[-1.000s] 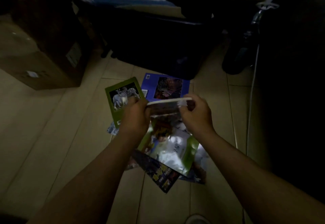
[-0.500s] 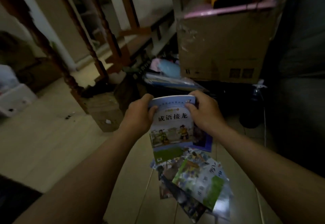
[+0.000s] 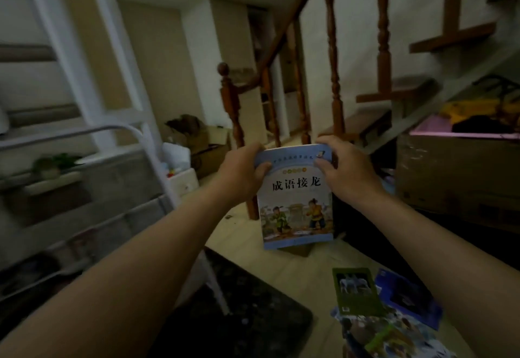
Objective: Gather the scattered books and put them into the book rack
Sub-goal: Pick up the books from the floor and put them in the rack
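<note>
Right now the book (image 3: 295, 206), light blue with four large Chinese characters and a drawing of two children, is held upright in the air at the middle of the view, its cover facing the camera. The left hand (image 3: 242, 173) grips its top left corner, thumb on the cover and fingers curled behind. The right hand (image 3: 347, 173) grips the top right corner the same way, so both hands are clasped on this one book.

Below the book and to its right, more books lie scattered on the pale floor (image 3: 309, 267). A green book (image 3: 356, 291) with an animal picture lies face up, and a blue book (image 3: 408, 298) lies just beside it on the far side from the held book. Both rest against a loose heap of colourful books (image 3: 388, 335) at the lower edge; how many there are cannot be told.

Below the book and to its left lies a dark mat (image 3: 239, 315). Further left of the book stands a white rack (image 3: 84, 133) with a rounded tube frame and several shelves, too blurred to read their contents.

Behind the book rise the turned wooden posts of a stair railing (image 3: 334, 82), with the newel post (image 3: 229, 104) just left of it. To the right of the book sits a large cardboard box (image 3: 455, 183) with a pink board (image 3: 430, 130) on top.
</note>
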`<state>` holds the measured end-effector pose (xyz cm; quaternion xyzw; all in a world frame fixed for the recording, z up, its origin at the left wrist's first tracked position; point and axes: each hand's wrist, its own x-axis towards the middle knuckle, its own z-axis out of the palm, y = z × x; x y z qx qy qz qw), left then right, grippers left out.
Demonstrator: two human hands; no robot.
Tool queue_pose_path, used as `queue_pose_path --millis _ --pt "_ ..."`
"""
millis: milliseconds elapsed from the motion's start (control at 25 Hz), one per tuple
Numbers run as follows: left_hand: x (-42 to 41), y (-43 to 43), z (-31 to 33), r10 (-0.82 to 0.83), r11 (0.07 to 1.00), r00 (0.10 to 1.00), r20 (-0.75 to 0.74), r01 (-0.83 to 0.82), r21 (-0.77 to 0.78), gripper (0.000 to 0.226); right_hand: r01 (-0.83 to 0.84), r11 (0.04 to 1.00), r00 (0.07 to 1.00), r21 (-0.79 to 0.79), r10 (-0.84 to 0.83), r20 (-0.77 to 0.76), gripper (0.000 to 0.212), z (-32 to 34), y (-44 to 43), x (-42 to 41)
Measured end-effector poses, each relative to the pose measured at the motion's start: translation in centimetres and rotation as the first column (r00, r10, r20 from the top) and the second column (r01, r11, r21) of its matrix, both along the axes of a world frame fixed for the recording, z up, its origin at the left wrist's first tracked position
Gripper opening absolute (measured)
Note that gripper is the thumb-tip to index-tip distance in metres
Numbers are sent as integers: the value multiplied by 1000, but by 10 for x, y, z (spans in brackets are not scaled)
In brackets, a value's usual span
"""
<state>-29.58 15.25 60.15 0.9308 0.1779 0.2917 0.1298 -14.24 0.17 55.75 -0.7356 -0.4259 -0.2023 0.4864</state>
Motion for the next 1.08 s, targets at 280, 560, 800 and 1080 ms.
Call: queue_pose_path --millis 280,560,800,1080 --pt "-184 45 64 199 980 980 -31 -198 16 10 -236 969 961 -68 243 128 30 68 82 -147" --pt "-302 76 62 364 931 923 -128 -363 34 20 -405 901 901 -157 422 99 14 74 146 -246" --pt "-339 100 19 520 853 746 -416 -472 221 16 -437 878 890 -195 454 46 18 50 178 -261" --pt "-329 114 -34 503 863 658 -560 -357 357 27 -426 884 901 -193 435 0 12 43 194 -258"
